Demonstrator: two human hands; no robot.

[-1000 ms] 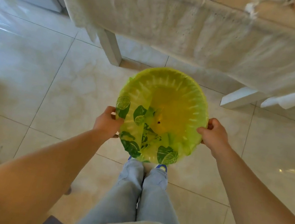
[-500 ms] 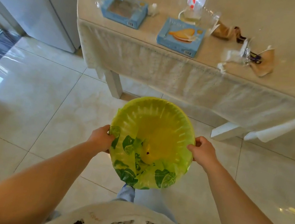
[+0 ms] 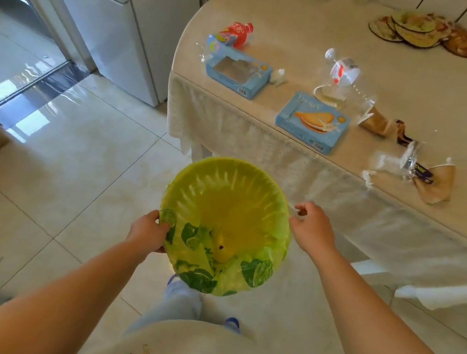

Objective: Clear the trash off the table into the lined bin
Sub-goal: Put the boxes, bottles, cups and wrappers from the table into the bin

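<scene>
The left hand (image 3: pixel 148 232) pinches the left rim of the lined bin (image 3: pixel 225 225), which sits below the table's (image 3: pixel 425 94) near edge, its base hidden by the green liner. The right hand (image 3: pixel 311 228) is at the right rim, fingers curled; I cannot tell whether it grips. Along the table's near edge lie a windowed blue box (image 3: pixel 237 74), a blue biscuit box (image 3: pixel 312 122), a crushed clear bottle (image 3: pixel 344 87) and blurry brown wrappers (image 3: pixel 436 186).

Lettering on blue boxes (image 3: pixel 312 122), wrapper (image 3: pixel 423 173) blurred; illegible
</scene>
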